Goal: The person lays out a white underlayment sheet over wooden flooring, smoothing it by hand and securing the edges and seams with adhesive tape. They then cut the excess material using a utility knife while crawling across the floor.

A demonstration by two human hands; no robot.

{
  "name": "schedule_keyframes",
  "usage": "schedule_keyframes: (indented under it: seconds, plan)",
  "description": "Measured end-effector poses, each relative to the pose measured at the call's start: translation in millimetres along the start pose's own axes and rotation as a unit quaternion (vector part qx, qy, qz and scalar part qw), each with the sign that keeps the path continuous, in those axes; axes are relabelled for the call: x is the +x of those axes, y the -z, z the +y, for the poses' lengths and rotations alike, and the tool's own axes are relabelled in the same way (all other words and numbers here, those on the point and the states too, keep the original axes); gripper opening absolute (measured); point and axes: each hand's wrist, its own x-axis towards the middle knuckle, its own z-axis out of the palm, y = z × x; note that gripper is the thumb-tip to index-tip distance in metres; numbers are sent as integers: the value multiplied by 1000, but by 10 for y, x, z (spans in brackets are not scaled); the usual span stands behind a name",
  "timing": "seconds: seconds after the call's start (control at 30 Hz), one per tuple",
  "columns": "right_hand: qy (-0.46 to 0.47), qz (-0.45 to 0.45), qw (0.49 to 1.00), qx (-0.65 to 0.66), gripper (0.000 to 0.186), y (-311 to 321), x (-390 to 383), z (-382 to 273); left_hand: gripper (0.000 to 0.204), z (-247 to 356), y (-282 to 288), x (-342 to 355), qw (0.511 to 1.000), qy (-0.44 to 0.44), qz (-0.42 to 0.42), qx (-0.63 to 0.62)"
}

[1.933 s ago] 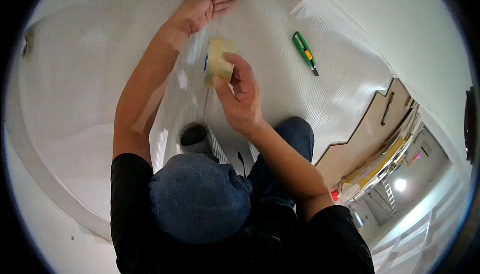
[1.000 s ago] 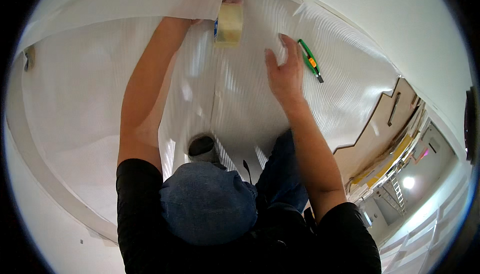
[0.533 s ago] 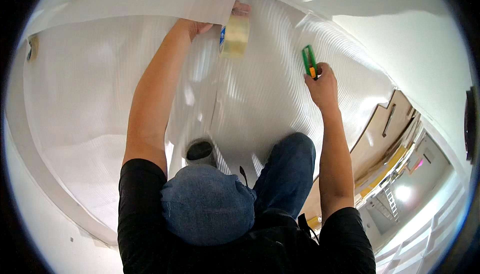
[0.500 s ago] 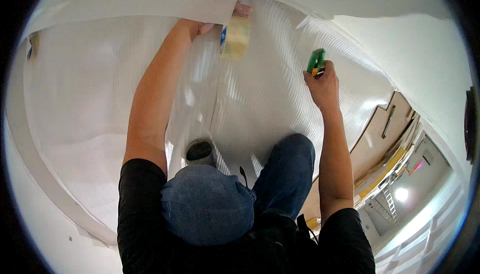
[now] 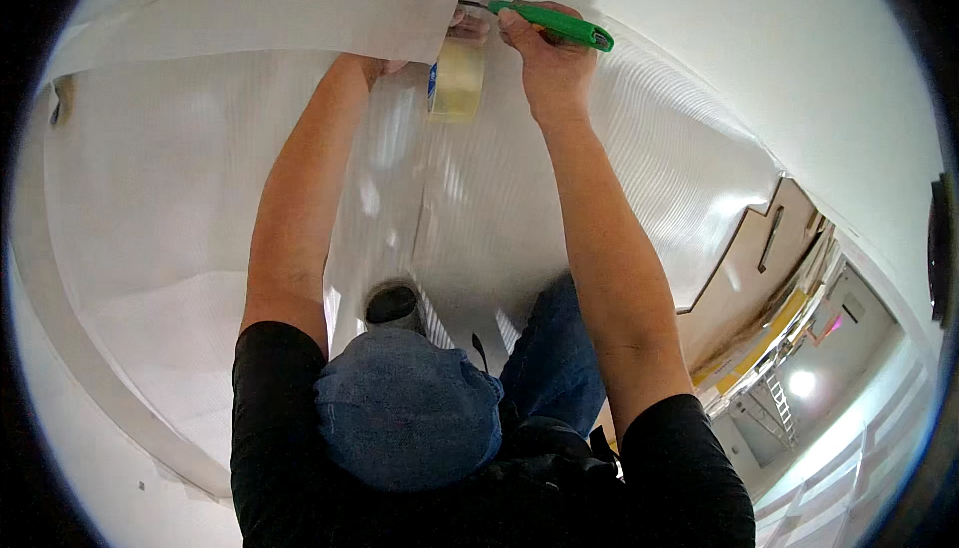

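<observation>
My left hand (image 5: 468,26) reaches under the edge of a white strip (image 5: 260,10), which hides most of it. Its fingertips show past the strip's end, closed at the top of a roll of clear yellowish tape (image 5: 460,83) with a blue core. In my right hand (image 5: 552,53) is a green utility knife (image 5: 571,26), its tip pointing left. The knife's tip is close to the left fingertips and the strip's end; whether it touches them I cannot tell. Beneath both hands lies a translucent ribbed sheet (image 5: 499,188).
Along the far side runs a white wall (image 5: 779,68). Wood-toned boards (image 5: 744,273) lie at the right, beyond the sheet's edge, with a ladder (image 5: 777,403) farther off. My blue-jeaned knee (image 5: 410,413) and a dark shoe (image 5: 392,303) are on the near side.
My right hand has brought the green knife up and left, from out over the sheet to beside the left fingertips. The left hand and the tape roll stay in nearly the same place.
</observation>
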Motion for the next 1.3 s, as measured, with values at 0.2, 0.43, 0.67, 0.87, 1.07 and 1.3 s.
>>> schedule_keyframes:
  seconds: [0.2, 0.43, 0.67, 0.87, 1.07, 1.3]
  plan:
    - [3, -45, 994, -98, 25, 42, 87, -98, 52, -36, -8, 22, 1000, -1, -7, -10]
    - [1, -15, 980, -199, 28, 160, -41, -309, 55, -38, 31, -5, 1000, 1, -9, -17]
    - [-80, 11, 958, -275, 26, 911, -598, -599, 58, -30, 64, -8, 999, 3, -21, -23]
    - [-231, -114, 931, -257, 35, 1017, -1187, -186, 60, -126, 150, 122, 997, 24, -55, -58]
    - [-292, -111, 920, -235, 40, 908, -1383, 459, 58, -357, 246, 115, 980, -147, -108, -80]
    - [-267, -142, 886, -352, 47, 756, -1395, 683, 46, -31, -66, -223, 989, -137, 4, 63]
